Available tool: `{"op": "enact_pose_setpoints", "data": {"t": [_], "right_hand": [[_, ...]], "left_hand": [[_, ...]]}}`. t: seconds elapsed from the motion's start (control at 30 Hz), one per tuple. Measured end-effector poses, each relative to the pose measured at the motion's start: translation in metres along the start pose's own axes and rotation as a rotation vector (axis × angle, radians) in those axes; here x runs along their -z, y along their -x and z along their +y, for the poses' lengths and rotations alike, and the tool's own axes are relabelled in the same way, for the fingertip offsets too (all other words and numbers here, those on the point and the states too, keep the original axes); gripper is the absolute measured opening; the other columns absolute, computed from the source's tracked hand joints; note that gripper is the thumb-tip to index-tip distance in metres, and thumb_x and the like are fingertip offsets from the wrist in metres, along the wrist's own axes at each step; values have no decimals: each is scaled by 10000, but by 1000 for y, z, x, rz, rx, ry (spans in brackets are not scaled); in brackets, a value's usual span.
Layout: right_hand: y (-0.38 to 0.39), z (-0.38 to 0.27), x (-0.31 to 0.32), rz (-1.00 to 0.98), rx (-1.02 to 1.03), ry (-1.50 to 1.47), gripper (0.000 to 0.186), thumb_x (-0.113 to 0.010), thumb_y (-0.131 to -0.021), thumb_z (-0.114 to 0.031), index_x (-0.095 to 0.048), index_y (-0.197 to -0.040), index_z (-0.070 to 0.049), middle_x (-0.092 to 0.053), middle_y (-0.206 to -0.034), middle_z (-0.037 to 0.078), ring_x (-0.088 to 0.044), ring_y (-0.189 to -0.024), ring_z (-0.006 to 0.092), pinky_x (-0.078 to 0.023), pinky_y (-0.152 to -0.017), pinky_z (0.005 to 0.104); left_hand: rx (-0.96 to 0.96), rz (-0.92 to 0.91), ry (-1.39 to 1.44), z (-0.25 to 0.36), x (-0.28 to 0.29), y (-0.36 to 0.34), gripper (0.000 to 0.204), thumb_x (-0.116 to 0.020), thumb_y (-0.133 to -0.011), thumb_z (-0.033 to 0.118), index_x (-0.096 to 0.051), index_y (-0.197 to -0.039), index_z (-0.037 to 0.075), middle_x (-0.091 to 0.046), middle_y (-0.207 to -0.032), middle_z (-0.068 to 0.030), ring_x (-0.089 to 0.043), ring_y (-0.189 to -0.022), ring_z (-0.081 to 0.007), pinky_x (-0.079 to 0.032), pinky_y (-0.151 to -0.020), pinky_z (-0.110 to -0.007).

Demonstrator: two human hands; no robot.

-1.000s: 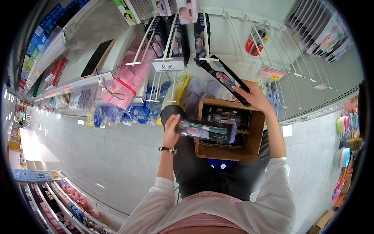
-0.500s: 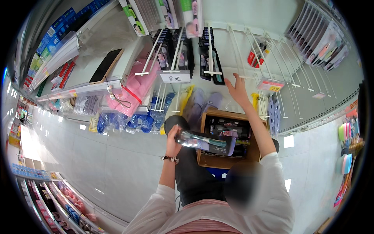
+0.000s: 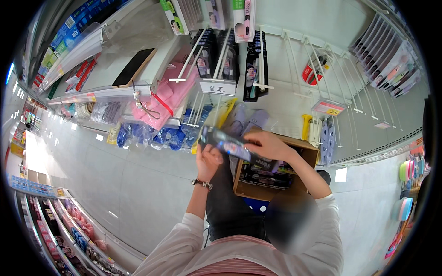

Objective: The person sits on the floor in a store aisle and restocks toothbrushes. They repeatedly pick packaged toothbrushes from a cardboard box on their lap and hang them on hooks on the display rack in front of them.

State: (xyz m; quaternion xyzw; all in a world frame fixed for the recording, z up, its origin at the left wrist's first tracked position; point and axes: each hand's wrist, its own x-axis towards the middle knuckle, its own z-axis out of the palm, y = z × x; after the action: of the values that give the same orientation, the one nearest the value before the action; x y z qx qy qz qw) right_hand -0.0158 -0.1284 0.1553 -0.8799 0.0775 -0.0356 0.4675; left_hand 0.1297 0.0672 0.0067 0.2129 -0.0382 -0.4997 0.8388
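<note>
A long black blister pack (image 3: pixel 231 147) with a clear front is held slantwise above my knee, somewhat smeared by motion. My left hand (image 3: pixel 209 161) has its curled fingers closed at the pack's left end. From the right, my right hand (image 3: pixel 269 146) lies across the pack's other part, fingers closed on its upper edge. Below, an open brown cardboard box (image 3: pixel 252 189) holds several similar dark packs (image 3: pixel 264 176), partly hidden by my right forearm. More black packs (image 3: pixel 252 69) hang from a white hook above my hands.
White display hooks (image 3: pixel 294 69) stick out of the shelf ahead, with a price card (image 3: pixel 218 87) at their tips. On the left shelf lie a phone (image 3: pixel 134 68) and pink gloves (image 3: pixel 163 99). Purple slippers (image 3: pixel 246 118) stand behind the box. Other packs (image 3: pixel 391 60) hang at far right.
My right hand has come down from the hooks onto the pack. The pack in my left hand has risen and its left end tilts up. The view has shifted slightly.
</note>
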Motion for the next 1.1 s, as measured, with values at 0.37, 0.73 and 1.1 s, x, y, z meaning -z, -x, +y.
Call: {"op": "enact_pose_setpoints", "data": {"t": [0.37,0.73,1.1], "right_hand": [[-26,6,6,603,177,-102,245,-622,-837,-119,-589,-1043,11,-598,-706,159,-547,-542,253,-441,-533,308],[-95,49,20,713,-99,-12,299,-619,-840,-264,-605,-820,33,-585,-629,178,-560,-538,319,-434,-522,375],[-111,83,12,987,175,199,170,-649,-795,-141,-624,-881,3,-648,-800,150,-629,-715,316,-506,-633,355]], "left_hand": [[9,-34,-94,-3,-12,-5,572,-256,-968,489,-554,-1111,21,-412,-664,-28,-427,-598,-164,-337,-587,-275],[23,7,-148,-6,-6,-10,505,-283,-982,434,-558,-1070,19,-453,-648,-38,-452,-608,-172,-377,-596,-288],[-30,14,-331,-7,-11,-11,447,-326,-987,387,-552,-1005,2,-483,-635,-44,-509,-591,-172,-437,-603,-310]]}}
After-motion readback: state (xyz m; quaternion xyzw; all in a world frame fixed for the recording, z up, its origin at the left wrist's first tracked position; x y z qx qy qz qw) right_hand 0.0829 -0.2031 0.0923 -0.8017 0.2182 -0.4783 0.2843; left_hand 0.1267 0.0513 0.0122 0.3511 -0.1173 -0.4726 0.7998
